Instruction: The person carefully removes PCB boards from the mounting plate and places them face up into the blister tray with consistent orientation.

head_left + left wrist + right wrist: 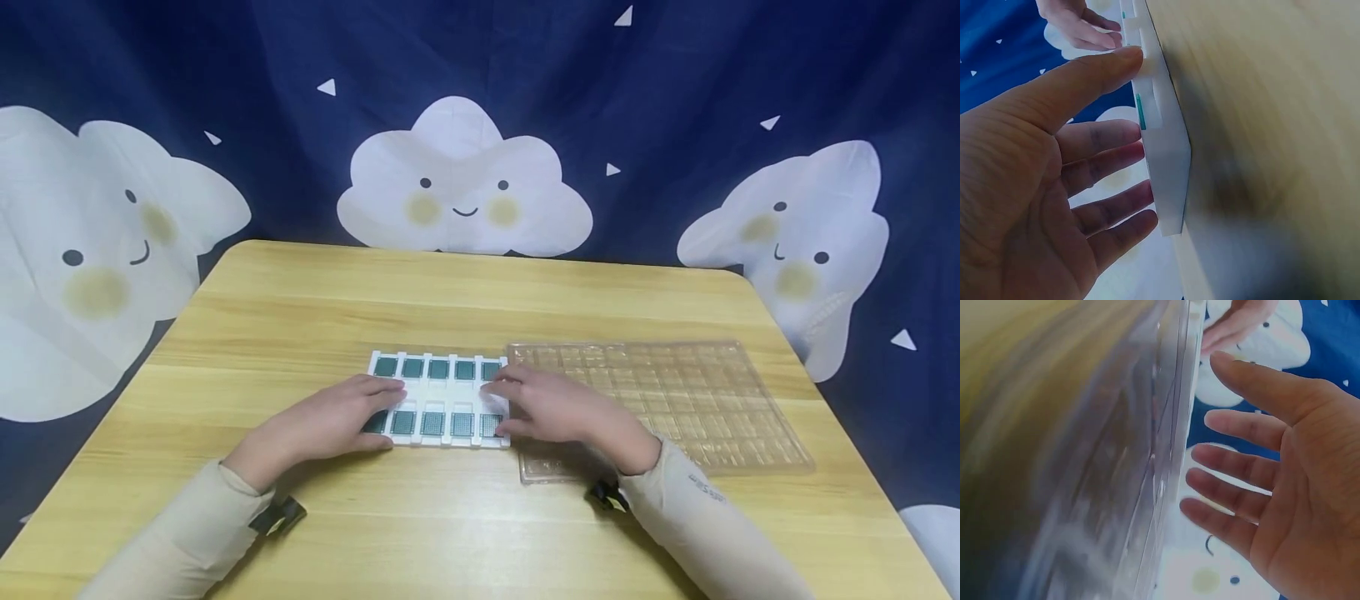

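A white tray [442, 392] lies flat at the middle of the table, carrying two rows of green square pieces with a fine grid of dots, like small perforated circuit boards [432, 423]. My left hand [330, 419] is at the tray's left end, fingers spread and slightly bent. In the left wrist view, its thumb and fingertips [1127, 55] are right at the tray's edge. Over the opposite end reaches my right hand [558, 406], fingers loosely extended. The right wrist view shows that palm [1291, 469] holding nothing, its fingertips beside the tray edges.
A clear plastic tray [686, 400] with many small compartments lies to the right, against the white tray's right end and partly under my right forearm. The wooden table [465, 525] has rounded far corners. Behind it hangs a dark blue curtain [285, 50] with cloud prints.
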`<move>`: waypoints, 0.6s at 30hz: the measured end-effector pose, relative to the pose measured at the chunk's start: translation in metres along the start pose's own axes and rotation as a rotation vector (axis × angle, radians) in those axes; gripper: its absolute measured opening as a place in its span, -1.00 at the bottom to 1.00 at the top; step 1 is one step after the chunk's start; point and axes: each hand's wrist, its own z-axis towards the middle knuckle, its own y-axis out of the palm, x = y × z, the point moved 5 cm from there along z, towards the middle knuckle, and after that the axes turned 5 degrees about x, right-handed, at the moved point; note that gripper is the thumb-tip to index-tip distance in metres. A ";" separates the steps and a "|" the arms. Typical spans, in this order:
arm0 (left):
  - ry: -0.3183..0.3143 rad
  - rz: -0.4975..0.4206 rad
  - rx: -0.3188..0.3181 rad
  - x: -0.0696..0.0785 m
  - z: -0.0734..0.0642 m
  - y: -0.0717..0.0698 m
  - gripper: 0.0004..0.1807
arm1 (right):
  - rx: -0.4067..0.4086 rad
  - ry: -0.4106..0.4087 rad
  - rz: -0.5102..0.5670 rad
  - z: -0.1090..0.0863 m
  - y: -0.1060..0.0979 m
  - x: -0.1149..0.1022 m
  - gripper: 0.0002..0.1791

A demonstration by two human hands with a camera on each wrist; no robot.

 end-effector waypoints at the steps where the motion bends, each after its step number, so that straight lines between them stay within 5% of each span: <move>1: 0.005 0.002 0.005 0.000 0.000 0.000 -0.28 | 0.005 0.018 0.007 -0.003 0.000 0.004 -0.30; 11: 0.003 0.005 0.010 0.001 0.003 0.001 -0.26 | -0.065 0.257 0.064 -0.033 -0.004 0.036 0.10; 18: 0.001 -0.003 0.007 0.001 0.003 0.001 -0.27 | -0.139 0.337 0.095 -0.040 0.001 0.048 0.11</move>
